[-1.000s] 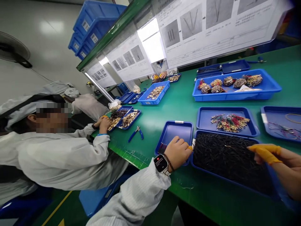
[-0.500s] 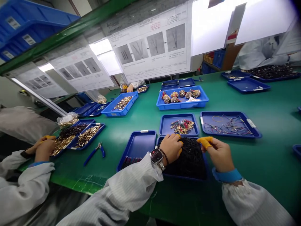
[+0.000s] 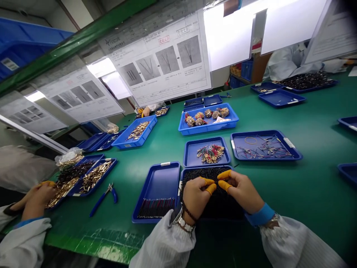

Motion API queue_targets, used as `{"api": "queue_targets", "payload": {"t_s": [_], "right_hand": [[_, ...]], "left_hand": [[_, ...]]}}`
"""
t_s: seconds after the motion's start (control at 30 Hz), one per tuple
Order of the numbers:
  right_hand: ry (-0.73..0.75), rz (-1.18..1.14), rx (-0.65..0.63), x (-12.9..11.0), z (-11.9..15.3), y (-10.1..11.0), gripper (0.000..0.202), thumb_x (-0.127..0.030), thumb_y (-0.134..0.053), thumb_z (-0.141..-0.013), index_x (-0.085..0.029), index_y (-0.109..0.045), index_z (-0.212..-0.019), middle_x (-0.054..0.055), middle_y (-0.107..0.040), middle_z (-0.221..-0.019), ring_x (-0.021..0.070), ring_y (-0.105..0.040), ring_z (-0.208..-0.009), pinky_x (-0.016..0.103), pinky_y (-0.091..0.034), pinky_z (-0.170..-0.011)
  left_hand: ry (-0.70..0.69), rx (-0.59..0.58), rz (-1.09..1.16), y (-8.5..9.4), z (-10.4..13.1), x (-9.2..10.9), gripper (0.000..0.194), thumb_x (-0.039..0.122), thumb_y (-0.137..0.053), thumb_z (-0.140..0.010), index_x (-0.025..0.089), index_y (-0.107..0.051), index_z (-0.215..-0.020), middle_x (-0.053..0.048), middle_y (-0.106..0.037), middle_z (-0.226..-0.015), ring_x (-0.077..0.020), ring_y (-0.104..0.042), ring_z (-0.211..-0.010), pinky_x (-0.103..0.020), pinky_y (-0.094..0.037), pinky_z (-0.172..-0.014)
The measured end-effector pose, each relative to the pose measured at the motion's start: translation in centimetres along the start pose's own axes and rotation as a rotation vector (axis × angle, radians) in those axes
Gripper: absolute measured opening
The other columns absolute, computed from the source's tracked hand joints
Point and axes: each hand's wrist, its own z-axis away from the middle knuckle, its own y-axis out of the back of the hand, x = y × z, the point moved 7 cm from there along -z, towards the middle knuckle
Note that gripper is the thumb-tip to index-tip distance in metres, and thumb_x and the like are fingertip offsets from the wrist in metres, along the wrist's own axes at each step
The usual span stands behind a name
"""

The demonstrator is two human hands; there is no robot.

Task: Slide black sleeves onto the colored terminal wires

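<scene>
Over a blue tray of black tube pieces (image 3: pixel 208 173), my left hand (image 3: pixel 196 193) and my right hand (image 3: pixel 241 190) almost meet at the fingertips. Yellow finger covers sit on the thumbs and index fingers of both. Each hand is pinched; whatever lies between the fingertips is too small to make out. Left of my hands, a blue tray (image 3: pixel 163 178) bears a row of dark pieces with red and metal ends (image 3: pixel 156 207). Behind them, a small tray (image 3: pixel 189 152) carries a fanned bundle of coloured wires with gold ends (image 3: pixel 210 153).
Loose wires lie in a tray (image 3: pixel 295 152) at the right. Blue-handled pliers (image 3: pixel 102 199) rest on the green table (image 3: pixel 122 219). A light blue bin (image 3: pixel 206 129) with wire bundles stands farther back. Another person's hands (image 3: pixel 39 195) are at gold parts on the left.
My left hand has turned and drawn back from the tray's far edge. My right hand has moved left, bringing both sets of fingertips close together. The camera view has shifted.
</scene>
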Motion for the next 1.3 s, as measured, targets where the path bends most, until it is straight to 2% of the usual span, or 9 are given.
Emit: {"api": "queue_targets", "payload": {"t_s": [0.1,0.27,0.4,0.57,0.73,0.83,0.97,1.2,1.3], "right_hand": [[-0.025,-0.121,-0.017,-0.5,0.1,-0.4,0.012,-0.026,-0.061,-0.072,-0.016,-0.06,-0.078,0.002,-0.062,-0.067,0.0138,-0.055,-0.056,0.024,-0.041,-0.048],[-0.06,-0.271,-0.101,-0.9,0.4,-1.5,0.015,-0.026,-0.063,-0.071,-0.016,-0.059,-0.082,-0.002,-0.058,-0.064,0.0068,-0.043,-0.044,0.02,-0.031,-0.039],[-0.052,-0.267,-0.122,-0.9,0.7,-2.1,0.011,-0.025,-0.062,-0.074,-0.017,-0.055,-0.078,-0.003,-0.053,-0.064,0.0074,-0.044,-0.049,0.019,-0.03,-0.04],[-0.018,-0.1,-0.114,-0.7,0.7,-2.0,0.006,-0.022,-0.056,-0.078,-0.017,-0.054,-0.078,-0.002,-0.051,-0.067,0.01,-0.045,-0.055,0.022,-0.035,-0.048],[0.077,0.228,0.082,-1.4,0.2,0.6,0.017,-0.024,-0.064,-0.074,-0.018,-0.062,-0.089,-0.002,-0.047,-0.069,0.0102,-0.035,-0.054,0.025,-0.032,-0.051],[0.017,0.041,-0.006,-1.2,0.1,0.0,0.021,-0.029,-0.065,-0.075,-0.017,-0.062,-0.092,-0.004,-0.045,-0.063,0.0103,-0.039,-0.053,0.025,-0.034,-0.051],[-0.067,-0.27,-0.142,-0.9,0.5,-2.4,0.017,-0.031,-0.065,-0.076,-0.016,-0.059,-0.08,0.0,-0.058,-0.067,0.0125,-0.054,-0.06,0.025,-0.043,-0.057],[-0.088,-0.395,-0.027,-0.2,1.2,-3.4,0.019,-0.033,-0.063,-0.079,-0.016,-0.058,-0.077,-0.004,-0.053,-0.061,0.007,-0.048,-0.052,0.018,-0.04,-0.049],[-0.058,-0.369,0.012,-0.3,1.3,-3.1,0.019,-0.033,-0.064,-0.078,-0.015,-0.059,-0.078,-0.002,-0.055,-0.065,0.0081,-0.05,-0.056,0.018,-0.04,-0.049]], "left_hand": [[0.089,0.035,0.236,-0.2,0.5,0.1,0.01,0.018,-0.065,-0.074,0.016,-0.074,-0.078,-0.003,-0.068,-0.069,-0.0135,-0.059,-0.062,-0.022,-0.045,-0.057],[0.209,0.021,0.559,-0.9,0.9,-0.3,0.009,0.017,-0.064,-0.073,0.013,-0.072,-0.07,-0.002,-0.062,-0.058,-0.009,-0.051,-0.048,-0.019,-0.04,-0.045],[0.217,0.074,0.634,-0.5,1.5,-0.6,0.008,0.019,-0.066,-0.072,0.014,-0.073,-0.07,-0.001,-0.061,-0.058,-0.0093,-0.053,-0.051,-0.018,-0.041,-0.048],[0.349,0.174,0.829,0.1,1.7,-1.7,0.014,0.023,-0.062,-0.076,0.012,-0.07,-0.073,-0.002,-0.064,-0.061,-0.0073,-0.052,-0.043,-0.019,-0.043,-0.046],[0.387,0.133,0.816,-0.2,1.6,-1.9,0.014,0.024,-0.065,-0.073,0.011,-0.07,-0.074,-0.003,-0.065,-0.062,-0.0078,-0.053,-0.041,-0.018,-0.042,-0.041],[0.309,0.082,0.715,-0.3,1.7,-1.1,0.011,0.02,-0.065,-0.072,0.012,-0.072,-0.07,-0.004,-0.065,-0.061,-0.0088,-0.054,-0.046,-0.018,-0.043,-0.044],[0.263,0.096,0.691,-0.6,2.1,-0.7,0.011,0.019,-0.064,-0.073,0.014,-0.073,-0.068,-0.003,-0.065,-0.059,-0.0097,-0.055,-0.048,-0.018,-0.043,-0.044],[0.381,0.214,0.897,-1.3,3.0,-1.5,0.015,0.023,-0.062,-0.073,0.012,-0.07,-0.068,-0.003,-0.062,-0.057,-0.0093,-0.052,-0.042,-0.019,-0.042,-0.038],[0.439,0.21,0.897,-1.3,3.0,-1.6,0.016,0.024,-0.062,-0.073,0.011,-0.068,-0.066,0.0,-0.059,-0.051,-0.006,-0.044,-0.036,-0.016,-0.034,-0.034]]}}
